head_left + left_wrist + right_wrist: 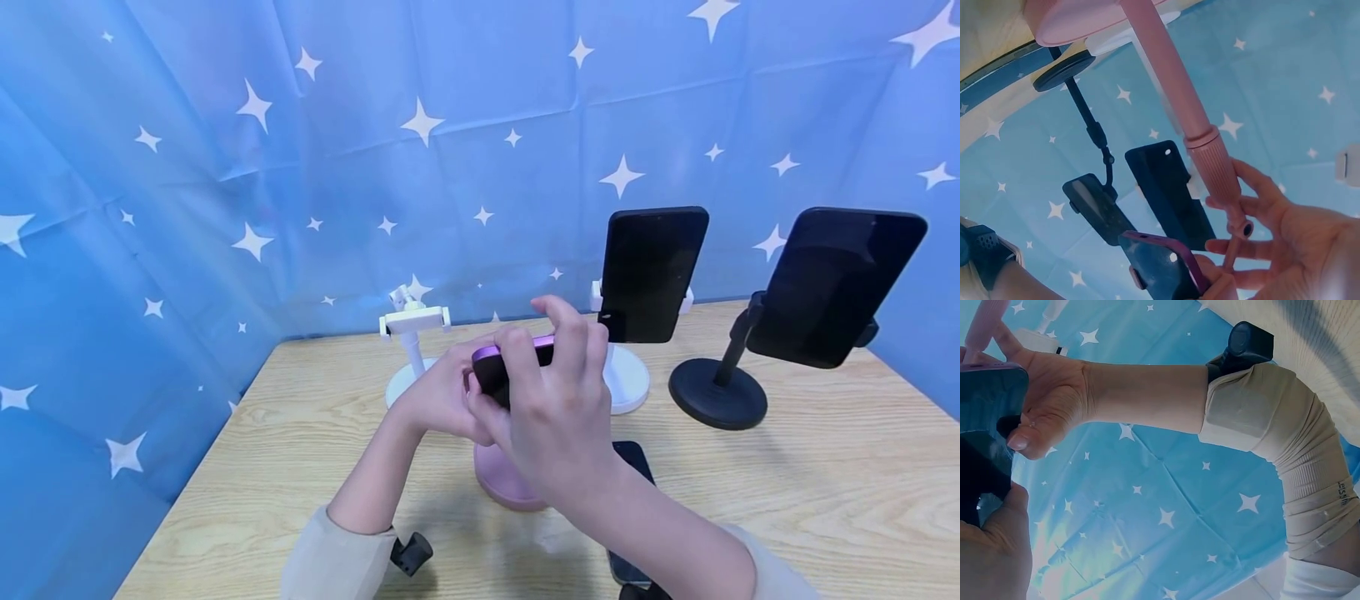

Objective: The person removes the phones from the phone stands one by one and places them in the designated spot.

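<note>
A purple-edged smartphone [492, 373] is held up in front of me, at the head of a pink phone stand [1175, 81]. My right hand [558, 408] grips this phone, its thumb on the near side. Behind the phone, my left hand [448, 393] has its fingers around the stand's neck, by the small joint [1239, 229]. A pink clamp piece [1138, 277] shows at the phone's edge; how firmly it sits there is hidden. The stand's round base [504, 481] is on the table, partly behind my right hand.
A white stand [414, 321] stands bare at the back left. Two black phones are mounted behind: one [654, 275] on a white stand, another [836, 287] on a black stand [717, 393]. One more dark phone [633, 462] lies on the wooden table [247, 475] under my right forearm.
</note>
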`<state>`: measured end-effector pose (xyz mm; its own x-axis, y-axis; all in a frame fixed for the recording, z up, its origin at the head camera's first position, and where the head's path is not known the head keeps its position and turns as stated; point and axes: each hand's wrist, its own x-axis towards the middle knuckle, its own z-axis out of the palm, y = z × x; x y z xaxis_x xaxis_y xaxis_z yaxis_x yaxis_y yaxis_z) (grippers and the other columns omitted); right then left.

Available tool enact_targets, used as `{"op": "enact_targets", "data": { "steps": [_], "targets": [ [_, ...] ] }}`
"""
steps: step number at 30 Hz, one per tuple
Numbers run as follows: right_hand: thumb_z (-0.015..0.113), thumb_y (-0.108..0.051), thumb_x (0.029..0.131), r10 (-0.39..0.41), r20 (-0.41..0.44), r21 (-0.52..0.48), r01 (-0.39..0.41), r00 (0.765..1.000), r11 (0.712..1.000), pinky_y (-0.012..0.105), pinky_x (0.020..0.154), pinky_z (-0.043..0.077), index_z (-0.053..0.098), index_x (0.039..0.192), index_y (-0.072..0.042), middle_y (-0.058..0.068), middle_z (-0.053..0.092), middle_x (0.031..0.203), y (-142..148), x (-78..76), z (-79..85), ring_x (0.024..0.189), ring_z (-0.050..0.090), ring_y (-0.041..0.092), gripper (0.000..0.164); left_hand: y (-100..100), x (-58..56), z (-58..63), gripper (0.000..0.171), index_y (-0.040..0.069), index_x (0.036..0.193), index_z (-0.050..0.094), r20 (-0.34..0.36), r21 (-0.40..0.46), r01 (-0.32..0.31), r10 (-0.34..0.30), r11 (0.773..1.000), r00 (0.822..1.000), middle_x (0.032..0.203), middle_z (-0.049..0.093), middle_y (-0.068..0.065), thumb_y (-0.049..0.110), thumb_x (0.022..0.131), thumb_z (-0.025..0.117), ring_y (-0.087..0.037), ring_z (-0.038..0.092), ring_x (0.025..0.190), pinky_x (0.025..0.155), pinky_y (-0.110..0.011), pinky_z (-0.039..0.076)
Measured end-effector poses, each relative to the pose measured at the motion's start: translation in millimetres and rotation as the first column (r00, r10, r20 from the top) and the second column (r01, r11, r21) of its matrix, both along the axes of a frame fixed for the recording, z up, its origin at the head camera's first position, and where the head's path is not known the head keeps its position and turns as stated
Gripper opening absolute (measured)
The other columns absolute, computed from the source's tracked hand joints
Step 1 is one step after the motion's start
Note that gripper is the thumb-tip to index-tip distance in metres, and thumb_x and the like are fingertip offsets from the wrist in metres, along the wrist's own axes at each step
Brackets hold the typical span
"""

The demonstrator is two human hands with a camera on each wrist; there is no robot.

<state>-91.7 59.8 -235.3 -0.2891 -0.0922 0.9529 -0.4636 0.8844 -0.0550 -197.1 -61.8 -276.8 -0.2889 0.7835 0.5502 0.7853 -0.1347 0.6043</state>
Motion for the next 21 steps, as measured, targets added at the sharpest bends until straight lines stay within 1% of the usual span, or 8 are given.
{"op": "enact_targets", "data": {
  "steps": [2,4,7,9,14,16,21],
  "targets": [
    [0.075,-0.015,0.064,0.002,0.007,-0.008,-0.001,1.000,1.000,0.045,0.053,0.049,0.049,0.087,-0.002,0.027,0.043,0.107,-0.4,-0.6,-0.3,0.088,0.042,0.043,0.037,-0.5,-1.2,-0.1,0.065,0.003,0.119,0.048,0.024,0.005,0.015,-0.015,1.000,1.000,0.102,0.058,-0.010,0.004,0.057,0.068,-0.016,0.055,0.084,0.075,-0.029,0.050],
    [0.075,-0.015,0.064,0.006,0.011,-0.018,-0.006,1.000,1.000,0.045,0.051,0.050,0.049,0.086,-0.002,0.026,0.043,0.106,-1.1,-1.0,-0.6,0.087,0.042,0.043,0.037,-0.9,-2.1,0.1,0.064,0.002,0.117,0.048,0.037,0.000,0.026,-0.026,1.000,0.999,0.100,0.058,-0.010,0.004,0.056,0.067,-0.016,0.055,0.083,0.074,-0.029,0.050],
    [0.075,-0.014,0.063,0.025,0.011,-0.037,-0.025,1.000,0.999,0.044,0.046,0.050,0.050,0.085,-0.003,0.024,0.043,0.106,-2.1,-1.1,-0.6,0.086,0.042,0.042,0.035,-1.3,-2.9,1.3,0.063,0.002,0.118,0.048,0.039,-0.013,0.039,-0.039,0.999,0.999,0.103,0.058,-0.011,0.006,0.057,0.067,-0.016,0.055,0.086,0.076,-0.030,0.051],
    [0.074,-0.013,0.063,0.032,0.013,-0.041,-0.031,0.999,0.999,0.044,0.045,0.050,0.050,0.085,-0.003,0.024,0.043,0.105,-2.6,-1.4,-0.4,0.086,0.042,0.042,0.034,-1.4,-3.5,2.6,0.063,0.002,0.118,0.048,0.052,-0.018,0.053,-0.052,0.998,0.997,0.103,0.057,-0.011,0.007,0.058,0.067,-0.017,0.055,0.087,0.078,-0.031,0.051],
    [0.074,-0.012,0.063,0.051,0.023,-0.049,-0.050,0.998,0.998,0.044,0.046,0.050,0.052,0.086,-0.003,0.023,0.043,0.105,-2.1,-2.2,0.3,0.086,0.042,0.040,0.033,-1.8,-4.7,3.0,0.060,0.001,0.111,0.050,0.138,-0.005,0.094,-0.093,0.996,0.986,0.094,0.057,-0.012,0.005,0.054,0.068,-0.019,0.054,0.080,0.072,-0.033,0.050],
    [0.074,-0.012,0.063,0.064,0.029,-0.052,-0.062,0.998,0.997,0.044,0.047,0.051,0.052,0.086,-0.004,0.023,0.043,0.105,-1.3,-2.4,0.6,0.087,0.042,0.040,0.033,-2.5,-4.5,3.2,0.058,0.001,0.108,0.051,0.149,-0.010,0.090,-0.087,0.996,0.985,0.092,0.057,-0.011,0.004,0.053,0.068,-0.018,0.053,0.078,0.070,-0.032,0.049],
    [0.075,-0.014,0.061,0.089,0.071,-0.055,-0.086,0.993,0.995,0.044,0.052,0.052,0.053,0.085,-0.005,0.022,0.043,0.107,3.6,-2.6,0.5,0.090,0.042,0.039,0.034,-5.5,-3.1,2.8,0.052,0.004,0.105,0.056,0.149,-0.034,0.050,-0.045,0.998,0.988,0.092,0.058,-0.008,0.002,0.056,0.071,-0.016,0.051,0.077,0.066,-0.029,0.047]
  ]
}}
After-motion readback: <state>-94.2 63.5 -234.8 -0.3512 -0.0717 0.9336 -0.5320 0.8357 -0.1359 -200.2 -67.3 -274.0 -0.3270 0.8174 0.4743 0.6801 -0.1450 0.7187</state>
